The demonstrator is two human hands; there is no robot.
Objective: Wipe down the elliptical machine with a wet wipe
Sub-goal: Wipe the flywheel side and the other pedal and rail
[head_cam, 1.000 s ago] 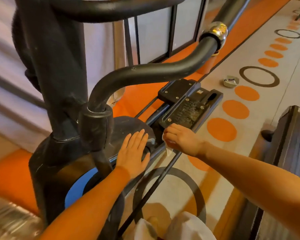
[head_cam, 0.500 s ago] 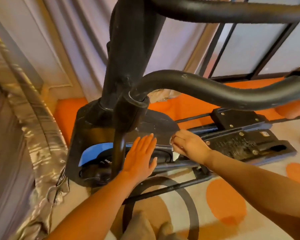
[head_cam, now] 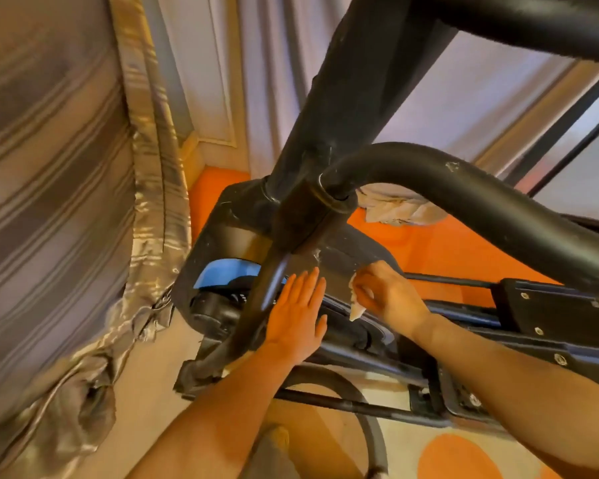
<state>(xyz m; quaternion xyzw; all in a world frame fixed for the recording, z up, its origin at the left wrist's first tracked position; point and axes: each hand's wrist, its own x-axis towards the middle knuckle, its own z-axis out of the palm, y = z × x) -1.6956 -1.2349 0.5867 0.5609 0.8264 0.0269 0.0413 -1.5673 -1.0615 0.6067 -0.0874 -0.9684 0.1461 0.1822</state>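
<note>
The black elliptical machine [head_cam: 343, 98] fills the middle of the head view, with a thick upright post, a curved black arm [head_cam: 481, 202] and a dark flywheel housing [head_cam: 343, 264] with a blue panel. My left hand [head_cam: 296, 321] lies flat with straight fingers on the housing's side. My right hand [head_cam: 384, 295] holds a crumpled white wet wipe [head_cam: 357, 305] against the housing's upper right edge; most of the wipe is hidden in my fingers.
A shiny striped curtain [head_cam: 66, 219] hangs close on the left and bunches on the floor. The black foot pedal [head_cam: 550, 316] and rails run to the right. A crumpled cloth [head_cam: 395, 209] lies on the orange floor behind. Pale curtains hang behind the machine.
The view has swung left and closer to the flywheel housing. My right hand with the wipe has moved from near the pedal rail up onto the housing. My left hand stays flat on the housing.
</note>
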